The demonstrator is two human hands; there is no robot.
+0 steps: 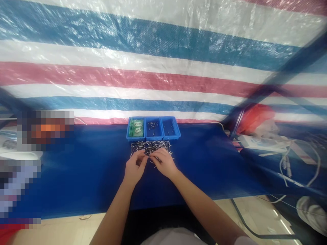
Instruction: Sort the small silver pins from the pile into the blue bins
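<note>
A heap of small thin metal pins point(149, 146) lies on the blue table cover point(89, 170), just in front of three small blue bins. My left hand point(135, 166) and my right hand point(163, 162) meet at the near edge of the heap, fingertips pinched together on a pin between them. The left bin point(136, 128) holds green and white pieces, the middle bin point(153, 128) holds several pins, and the right bin point(170, 128) has only a few pins.
A striped red, white and blue tarp point(163, 68) hangs behind the table. At the right stand a dark metal frame point(276, 81), a red object point(255, 117), a white device point(263, 143) and white cables point(288, 170). A blurred person is at the left edge.
</note>
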